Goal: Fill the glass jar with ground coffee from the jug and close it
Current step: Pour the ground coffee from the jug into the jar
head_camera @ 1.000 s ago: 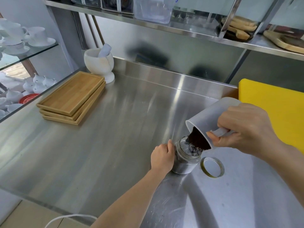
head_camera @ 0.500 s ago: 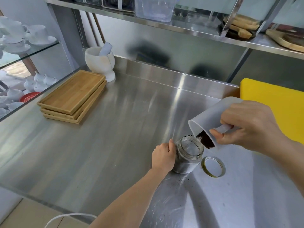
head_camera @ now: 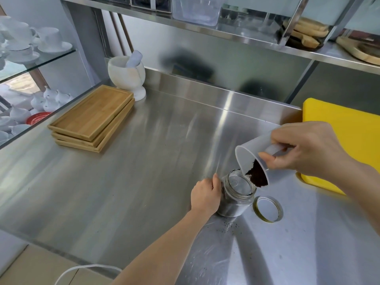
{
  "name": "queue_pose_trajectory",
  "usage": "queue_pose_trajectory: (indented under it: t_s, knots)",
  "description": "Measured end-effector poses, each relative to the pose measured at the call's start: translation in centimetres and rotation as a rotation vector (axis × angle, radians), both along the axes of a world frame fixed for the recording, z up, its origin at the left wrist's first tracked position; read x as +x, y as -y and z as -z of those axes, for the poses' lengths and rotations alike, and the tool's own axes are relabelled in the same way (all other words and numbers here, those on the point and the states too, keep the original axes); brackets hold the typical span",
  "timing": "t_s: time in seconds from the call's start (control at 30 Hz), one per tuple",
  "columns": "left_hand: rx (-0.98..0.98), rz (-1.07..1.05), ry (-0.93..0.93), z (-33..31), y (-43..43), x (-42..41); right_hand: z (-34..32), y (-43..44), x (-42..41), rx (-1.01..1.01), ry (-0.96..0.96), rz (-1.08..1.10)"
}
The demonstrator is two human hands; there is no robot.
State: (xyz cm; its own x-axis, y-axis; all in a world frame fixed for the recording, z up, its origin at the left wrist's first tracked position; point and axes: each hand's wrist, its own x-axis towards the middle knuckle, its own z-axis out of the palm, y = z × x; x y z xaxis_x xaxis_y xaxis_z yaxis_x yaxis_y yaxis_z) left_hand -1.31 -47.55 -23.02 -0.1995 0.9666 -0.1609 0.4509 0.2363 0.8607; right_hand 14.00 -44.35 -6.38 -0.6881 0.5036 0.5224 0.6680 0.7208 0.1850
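Note:
The glass jar (head_camera: pixel 236 199) stands upright and uncovered on the steel counter (head_camera: pixel 144 171), with a little coffee showing through its wall. My left hand (head_camera: pixel 205 195) grips its left side. My right hand (head_camera: pixel 306 148) holds the white plastic jug (head_camera: pixel 249 156) by its handle, tipped mouth-down over the jar's right rim. Dark ground coffee (head_camera: pixel 257 175) lies heaped at the jug's lip, just above the jar mouth. The jar's round lid (head_camera: pixel 268 208) lies upside down on the counter, right of the jar.
Spilled coffee grains (head_camera: pixel 229 225) dot the counter in front of the jar. A yellow cutting board (head_camera: pixel 345 128) lies at the right. Stacked wooden trays (head_camera: pixel 92 117) and a white mortar with pestle (head_camera: pixel 127 74) sit at the back left. A steel shelf (head_camera: pixel 226 31) overhangs the backsplash.
One second ago coffee streamed into the jar. The jug then lifted and tipped back slightly, so the coffee now rests at its lip. My left hand stayed on the jar.

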Motion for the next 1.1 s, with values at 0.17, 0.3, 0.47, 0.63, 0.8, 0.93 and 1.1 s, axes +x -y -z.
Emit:
queue_pose_trajectory:
  t_s: [0.17,0.3,0.47,0.63,0.8,0.93,1.1]
  knots:
    - [0.005,-0.011,0.011,0.16,0.05,0.04,0.09,-0.16,-0.11,-0.001,0.016,0.005]
    - [0.006,-0.001,0.014,0.31,0.00,0.02,0.14,-0.38,0.01,-0.011,0.029,0.026]
    - [0.016,-0.008,0.015,0.39,-0.17,-0.01,0.24,-0.43,-0.24,-0.013,0.037,0.042]
    - [0.015,-0.011,0.020,0.50,-0.09,0.02,-0.11,-0.37,-0.38,-0.009,0.047,0.024]
    - [0.016,-0.019,0.021,0.42,-0.09,0.12,-0.13,-0.09,-0.77,0.020,0.097,-0.001]
    - [0.010,-0.019,0.023,0.32,0.02,0.08,-0.02,0.01,-0.76,0.009,0.081,-0.004]
    - [0.009,-0.011,0.021,0.38,-0.09,0.13,-0.12,0.02,-0.61,0.004,0.079,0.013]
